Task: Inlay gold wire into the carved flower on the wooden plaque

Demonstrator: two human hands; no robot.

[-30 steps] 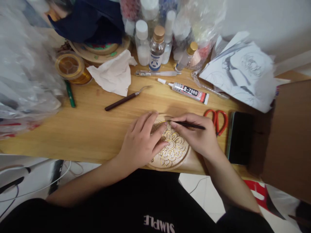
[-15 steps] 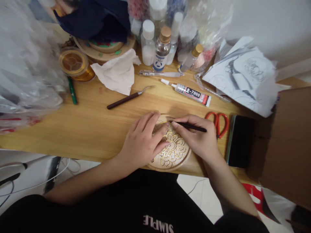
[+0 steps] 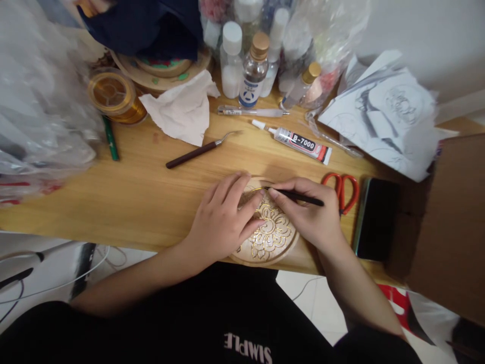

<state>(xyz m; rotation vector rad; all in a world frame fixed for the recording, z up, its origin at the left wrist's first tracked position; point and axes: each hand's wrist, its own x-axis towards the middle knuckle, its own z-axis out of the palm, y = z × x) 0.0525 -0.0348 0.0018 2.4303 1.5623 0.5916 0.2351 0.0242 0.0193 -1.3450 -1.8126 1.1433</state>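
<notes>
A round wooden board (image 3: 278, 253) with a gold-outlined flower pattern lies at the table's front edge. My left hand (image 3: 223, 217) rests flat over its left side, fingers apart, with thumb and index fingertips on the pattern. Between the fingers and thumb of my right hand (image 3: 316, 210) is a dark-handled tool (image 3: 303, 197), its tip pointing left at the board's upper part. A thin gold wire (image 3: 258, 189) shows near that tip, by my left index finger. How the tip meets the wire is too small to tell.
Beyond the board lie a hooked tool (image 3: 193, 154), a B-7000 tube (image 3: 301, 144), a pen (image 3: 252, 111) and crumpled tissue (image 3: 184, 108). Red-handled scissors (image 3: 348, 194), a phone (image 3: 376, 220) and a cardboard box (image 3: 447, 227) stand right. A wire spool (image 3: 115, 96) and bottles (image 3: 252, 78) are at the back.
The view has shifted slightly. Both hands keep nearly the same place on the board, with the tool still held in my right hand.
</notes>
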